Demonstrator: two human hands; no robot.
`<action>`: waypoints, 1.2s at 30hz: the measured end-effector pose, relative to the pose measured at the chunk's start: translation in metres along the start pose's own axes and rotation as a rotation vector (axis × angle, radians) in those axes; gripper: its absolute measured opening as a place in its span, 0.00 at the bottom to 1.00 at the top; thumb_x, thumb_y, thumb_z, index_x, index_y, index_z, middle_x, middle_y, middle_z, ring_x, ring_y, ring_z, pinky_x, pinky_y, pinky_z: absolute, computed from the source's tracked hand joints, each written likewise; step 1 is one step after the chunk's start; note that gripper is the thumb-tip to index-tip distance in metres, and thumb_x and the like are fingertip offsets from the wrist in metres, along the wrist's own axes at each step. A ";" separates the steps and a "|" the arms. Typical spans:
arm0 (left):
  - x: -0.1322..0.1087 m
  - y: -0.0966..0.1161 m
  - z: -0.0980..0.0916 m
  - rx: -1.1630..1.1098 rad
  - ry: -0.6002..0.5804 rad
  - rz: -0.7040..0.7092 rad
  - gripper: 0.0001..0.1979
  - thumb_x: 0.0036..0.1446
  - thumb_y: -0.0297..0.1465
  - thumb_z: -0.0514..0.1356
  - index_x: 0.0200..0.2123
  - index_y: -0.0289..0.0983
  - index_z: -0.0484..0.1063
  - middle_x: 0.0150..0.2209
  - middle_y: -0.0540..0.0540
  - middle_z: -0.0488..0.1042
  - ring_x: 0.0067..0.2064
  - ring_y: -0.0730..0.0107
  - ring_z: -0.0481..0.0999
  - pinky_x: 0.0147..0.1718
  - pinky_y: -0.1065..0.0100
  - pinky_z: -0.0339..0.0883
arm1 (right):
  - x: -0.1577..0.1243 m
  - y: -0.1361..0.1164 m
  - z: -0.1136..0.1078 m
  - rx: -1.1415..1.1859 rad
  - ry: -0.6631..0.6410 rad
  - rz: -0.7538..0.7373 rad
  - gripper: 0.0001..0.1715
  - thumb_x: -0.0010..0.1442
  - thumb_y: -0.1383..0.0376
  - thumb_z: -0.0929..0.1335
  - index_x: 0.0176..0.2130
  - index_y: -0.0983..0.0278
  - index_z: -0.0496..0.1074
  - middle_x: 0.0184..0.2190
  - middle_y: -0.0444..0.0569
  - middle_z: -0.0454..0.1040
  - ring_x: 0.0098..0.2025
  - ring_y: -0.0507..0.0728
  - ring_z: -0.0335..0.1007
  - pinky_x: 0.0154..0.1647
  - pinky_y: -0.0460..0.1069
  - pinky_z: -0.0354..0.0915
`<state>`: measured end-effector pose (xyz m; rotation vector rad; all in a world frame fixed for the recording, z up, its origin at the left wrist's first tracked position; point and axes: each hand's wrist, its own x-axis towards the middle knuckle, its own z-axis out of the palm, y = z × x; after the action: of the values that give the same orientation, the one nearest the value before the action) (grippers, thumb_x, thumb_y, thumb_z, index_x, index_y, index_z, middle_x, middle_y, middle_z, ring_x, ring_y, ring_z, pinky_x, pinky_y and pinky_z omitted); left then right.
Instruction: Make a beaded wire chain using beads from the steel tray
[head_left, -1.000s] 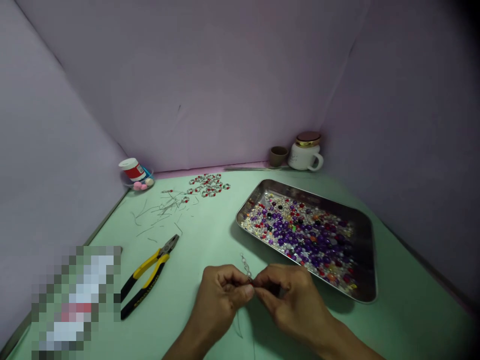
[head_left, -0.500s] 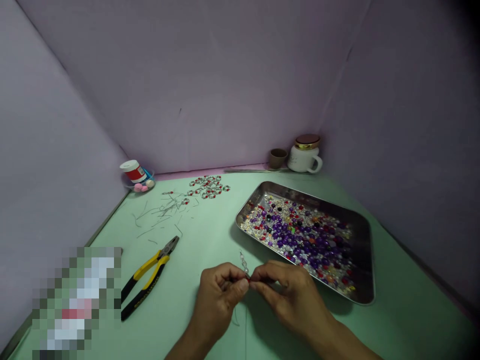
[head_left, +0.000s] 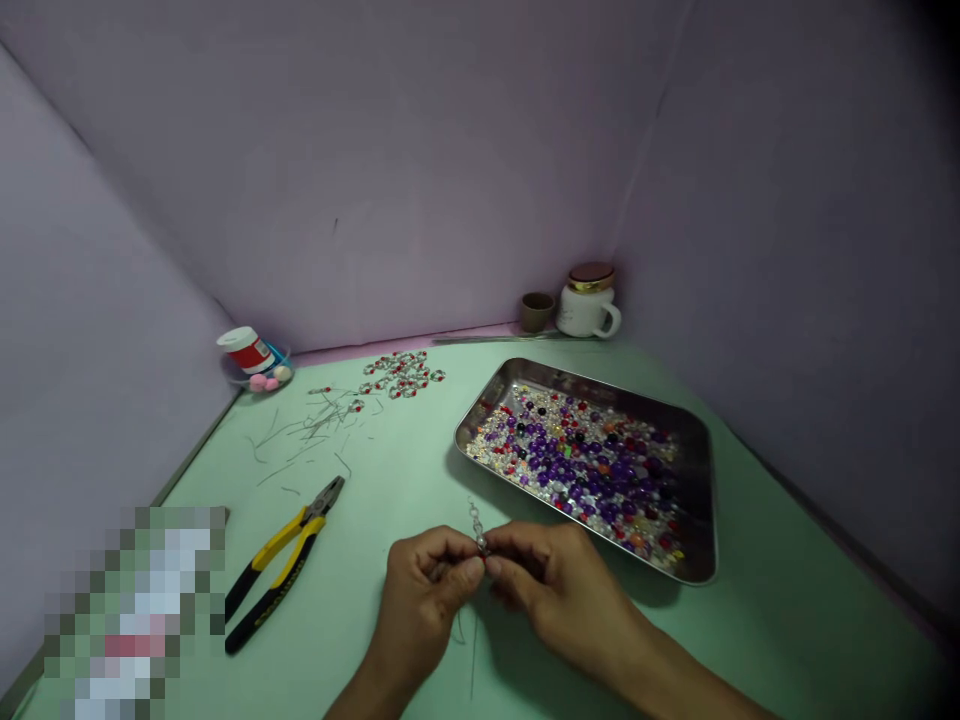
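Observation:
My left hand (head_left: 427,610) and my right hand (head_left: 559,585) meet at the front of the green table. Between their pinched fingertips is a short beaded wire (head_left: 476,522), with clear beads standing up above the fingers and a bit of red at the pinch. Thin wire ends (head_left: 473,655) hang below the hands. Both hands are closed on this piece, and my fingers hide its lower part. To the right of the hands lies a metal tray (head_left: 712,500) of loose purple, clear, red and black beads. Pliers (head_left: 289,560) with yellow and black handles rest to the left.
Several small beaded rings (head_left: 405,375) lie at the back, beside scattered wire pieces (head_left: 322,420). A white and red tub (head_left: 251,352) sits in a clear dish at back left. A brown cup (head_left: 537,312) and a lidded white mug (head_left: 587,308) stand at the back right.
The whole view has shifted slightly, so the tray, cups and pliers appear further left. My hands remain together on the beaded wire, with my right fingertips a little nearer its beads.

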<state>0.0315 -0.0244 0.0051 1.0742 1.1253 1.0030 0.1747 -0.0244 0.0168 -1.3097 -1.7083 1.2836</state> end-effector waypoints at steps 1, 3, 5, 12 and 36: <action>0.000 -0.002 0.000 -0.037 -0.004 -0.004 0.05 0.41 0.30 0.62 0.21 0.33 0.70 0.17 0.52 0.67 0.20 0.79 0.61 0.20 0.76 0.54 | 0.001 0.001 0.001 0.034 0.006 0.002 0.11 0.53 0.67 0.63 0.34 0.65 0.73 0.20 0.44 0.71 0.22 0.51 0.65 0.22 0.44 0.61; 0.000 -0.008 -0.001 -0.084 0.008 -0.017 0.06 0.42 0.30 0.62 0.21 0.33 0.69 0.17 0.53 0.66 0.19 0.80 0.59 0.19 0.77 0.53 | 0.002 0.003 0.003 0.071 0.025 -0.005 0.11 0.53 0.67 0.63 0.33 0.66 0.73 0.20 0.45 0.71 0.23 0.51 0.65 0.22 0.44 0.60; 0.000 -0.011 -0.001 -0.100 0.038 -0.024 0.07 0.42 0.30 0.62 0.19 0.33 0.68 0.17 0.53 0.66 0.19 0.81 0.59 0.19 0.77 0.52 | 0.003 0.004 0.003 0.076 0.024 -0.036 0.10 0.52 0.67 0.63 0.33 0.66 0.73 0.21 0.45 0.71 0.23 0.51 0.65 0.22 0.44 0.60; 0.000 0.001 0.002 0.018 0.076 0.004 0.10 0.39 0.32 0.63 0.16 0.32 0.67 0.14 0.53 0.62 0.19 0.80 0.56 0.19 0.76 0.51 | 0.001 0.005 -0.001 -0.085 0.114 -0.213 0.07 0.50 0.71 0.64 0.29 0.66 0.73 0.21 0.46 0.72 0.23 0.50 0.65 0.23 0.44 0.60; -0.007 -0.007 0.010 -0.014 0.255 0.108 0.06 0.41 0.30 0.62 0.20 0.32 0.70 0.17 0.51 0.69 0.20 0.77 0.64 0.19 0.77 0.58 | -0.003 0.006 0.009 -0.061 0.187 -0.104 0.09 0.53 0.66 0.63 0.27 0.65 0.71 0.19 0.44 0.71 0.20 0.50 0.65 0.21 0.43 0.59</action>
<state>0.0403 -0.0341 0.0007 1.0244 1.2728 1.2579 0.1696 -0.0299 0.0087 -1.3131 -1.6715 1.0242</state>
